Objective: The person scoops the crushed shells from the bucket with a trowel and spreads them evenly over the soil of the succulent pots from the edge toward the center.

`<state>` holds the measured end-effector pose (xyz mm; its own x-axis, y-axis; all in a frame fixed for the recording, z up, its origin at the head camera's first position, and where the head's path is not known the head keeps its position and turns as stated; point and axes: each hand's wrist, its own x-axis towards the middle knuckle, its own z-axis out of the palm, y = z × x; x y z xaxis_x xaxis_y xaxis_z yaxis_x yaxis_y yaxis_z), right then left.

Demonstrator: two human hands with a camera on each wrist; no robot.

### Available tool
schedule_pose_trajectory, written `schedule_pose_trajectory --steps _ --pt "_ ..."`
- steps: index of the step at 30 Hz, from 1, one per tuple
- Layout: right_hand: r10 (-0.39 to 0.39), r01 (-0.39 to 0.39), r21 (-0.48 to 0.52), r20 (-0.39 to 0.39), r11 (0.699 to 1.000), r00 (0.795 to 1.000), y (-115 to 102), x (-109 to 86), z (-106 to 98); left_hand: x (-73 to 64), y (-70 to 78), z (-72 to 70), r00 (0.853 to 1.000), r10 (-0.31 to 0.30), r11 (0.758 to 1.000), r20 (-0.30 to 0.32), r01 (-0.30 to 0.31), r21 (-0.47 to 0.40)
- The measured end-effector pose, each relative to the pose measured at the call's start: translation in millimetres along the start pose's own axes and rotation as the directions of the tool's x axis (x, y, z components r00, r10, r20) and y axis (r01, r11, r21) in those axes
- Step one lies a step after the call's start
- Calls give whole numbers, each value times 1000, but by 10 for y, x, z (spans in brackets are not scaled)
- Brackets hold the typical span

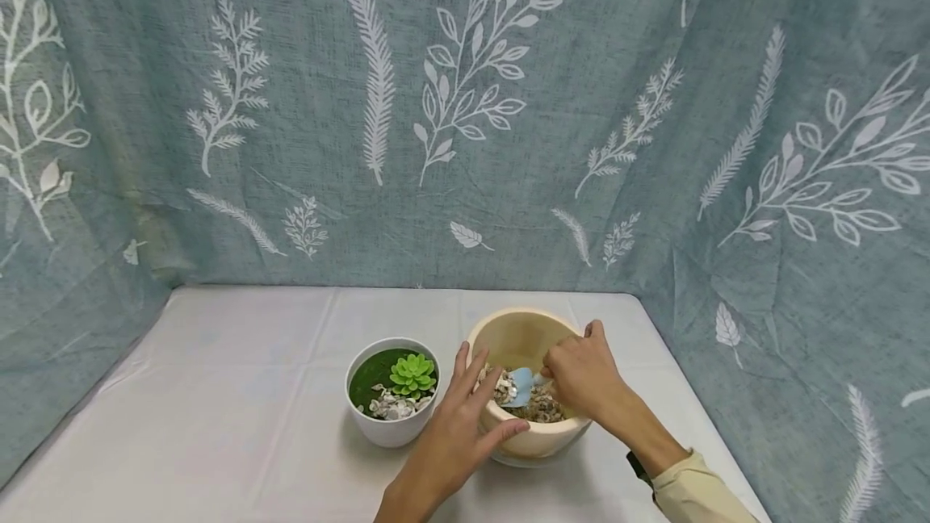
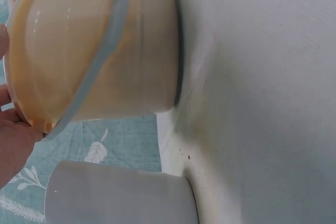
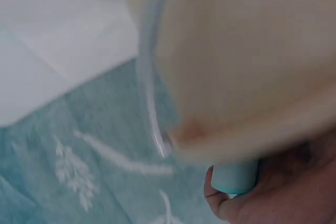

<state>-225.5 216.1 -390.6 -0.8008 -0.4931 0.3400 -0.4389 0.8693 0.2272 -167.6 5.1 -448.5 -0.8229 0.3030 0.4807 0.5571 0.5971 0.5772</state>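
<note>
A cream-coloured bucket (image 1: 534,442) with a pale grey swing handle (image 2: 107,43) stands on the table, small pebbles (image 1: 543,405) in its bottom. My left hand (image 1: 456,426) holds the bucket's near left rim, thumb on the outside and fingers over the edge. Inside the bucket, my right hand (image 1: 584,370) grips a small light-blue shovel (image 1: 520,387), its blade down among the pebbles. The end of the shovel's handle (image 3: 235,176) sticks out of the right fist in the right wrist view.
Left of the bucket stands a white pot (image 1: 392,430) holding a green succulent (image 1: 412,374), a green surface and pale pebbles (image 1: 395,404). A white cloth (image 1: 218,410) covers the table. A blue-green curtain (image 1: 320,144) with white leaf prints hangs behind and at both sides.
</note>
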Motion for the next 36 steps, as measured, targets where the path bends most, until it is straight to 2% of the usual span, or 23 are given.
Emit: schedule_pose_trajectory --steps 5,12,21,26,30,32,34,36 --pt "13 -18 -56 -87 998 996 106 -46 -200 6 5 25 1000 20 1000 -17 -20 13" --pt "27 -33 -64 -88 997 996 217 -115 -361 1 -1 12 1000 11 1000 -14 -12 -13" --pt "117 -113 68 -58 991 991 319 -244 -538 0 -4 3 1000 -19 1000 13 19 -17" --pt "135 -127 141 -46 982 990 238 -214 -639 -39 -64 -143 1000 -19 1000 14 19 3" --pt "127 -117 156 -59 981 990 108 -164 -707 -125 -192 -357 998 -32 999 -52 33 22" --pt "113 -100 157 -78 983 991 20 -115 -726 -188 -300 -501 993 -73 997 -89 76 26" --pt "89 -72 167 -97 983 991 -85 -47 -730 -257 -424 -654 983 -148 989 -106 150 14" --pt "58 -37 177 -117 984 991 -205 30 -714 -320 -542 -796 966 -247 969 -80 246 -17"
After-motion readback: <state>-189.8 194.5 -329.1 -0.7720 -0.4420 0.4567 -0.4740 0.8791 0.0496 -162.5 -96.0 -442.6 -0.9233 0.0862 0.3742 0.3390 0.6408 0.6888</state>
